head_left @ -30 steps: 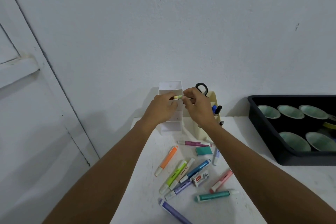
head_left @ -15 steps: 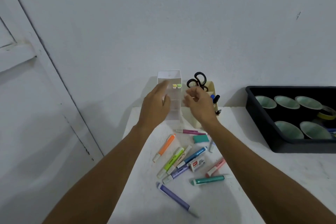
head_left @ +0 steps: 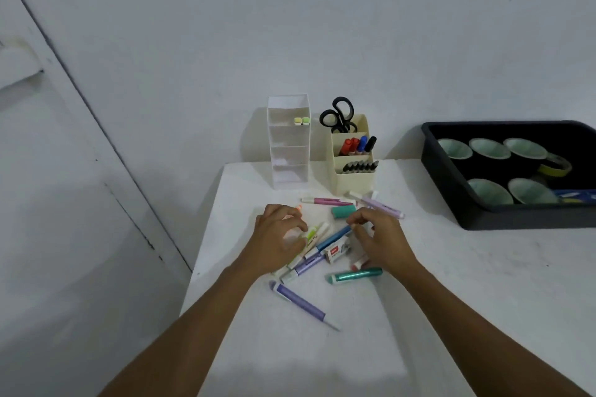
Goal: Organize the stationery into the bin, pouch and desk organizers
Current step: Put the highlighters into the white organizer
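Stationery pile (head_left: 308,266) lies loose on the matte white table (head_left: 451,300). Slim purple pen (head_left: 298,299) nearest, glossy teal pen (head_left: 354,275) beyond. Left hand (head_left: 277,237) curls over green highlighter (head_left: 311,232), grip unclear. Right hand (head_left: 380,240) pinches blue pen (head_left: 333,237) by its end. Behind stand a clear tiered organizer (head_left: 288,145), a cream organizer (head_left: 353,177) with black scissors (head_left: 337,114), and a black plastic bin (head_left: 477,219) on the right.

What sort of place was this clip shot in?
Likely a plain indoor room set up as a stationery desk: a white table against a bare white wall, a white tiered organizer and cream pen holder at its back, and a black bin alongside.
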Available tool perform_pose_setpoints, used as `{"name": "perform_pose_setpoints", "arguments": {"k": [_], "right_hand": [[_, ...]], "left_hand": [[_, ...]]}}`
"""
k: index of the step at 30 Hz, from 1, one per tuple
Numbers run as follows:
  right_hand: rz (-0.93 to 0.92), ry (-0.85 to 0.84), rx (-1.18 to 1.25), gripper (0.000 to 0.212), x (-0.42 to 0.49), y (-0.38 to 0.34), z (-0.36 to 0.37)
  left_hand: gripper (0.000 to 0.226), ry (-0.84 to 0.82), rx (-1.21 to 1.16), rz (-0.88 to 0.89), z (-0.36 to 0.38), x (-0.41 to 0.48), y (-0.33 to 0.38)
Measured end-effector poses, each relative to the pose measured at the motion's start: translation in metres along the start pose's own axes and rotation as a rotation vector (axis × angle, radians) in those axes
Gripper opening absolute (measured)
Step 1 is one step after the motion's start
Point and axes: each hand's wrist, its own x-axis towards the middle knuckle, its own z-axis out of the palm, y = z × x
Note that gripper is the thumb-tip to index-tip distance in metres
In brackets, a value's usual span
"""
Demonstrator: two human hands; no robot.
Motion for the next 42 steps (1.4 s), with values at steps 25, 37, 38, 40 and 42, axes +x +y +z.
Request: {"name": "perform_pose_setpoints", "arguments": {"k": [25,37,38,40,42], "right_hand": [[0.148,0.089,-0.290,0.027,0.030,0.061,-0.038],[0.205,0.407,0.441,0.013,0.003,0.081,-0.077],[0.223,0.406,0.493,0.011,0.000,0.081,-0.077],[0.253,0.406,0.550,0.009,-0.007,0.083,-0.075],[0.264,0.402,0.564,0.011,-0.013,0.087,-0.072]], "left_hand": [[0.027,-0.024,0.106,-0.092,0.010,0.004,0.033],[0.041,-0.104,0.337,0.072,0.049,0.076,0.096],[0.043,-0.107,0.388,0.061,0.056,0.082,0.103],[0.044,-0.093,0.454,0.021,0.067,0.093,0.113],[0.039,-0.082,0.495,-0.011,0.075,0.100,0.118]]}}
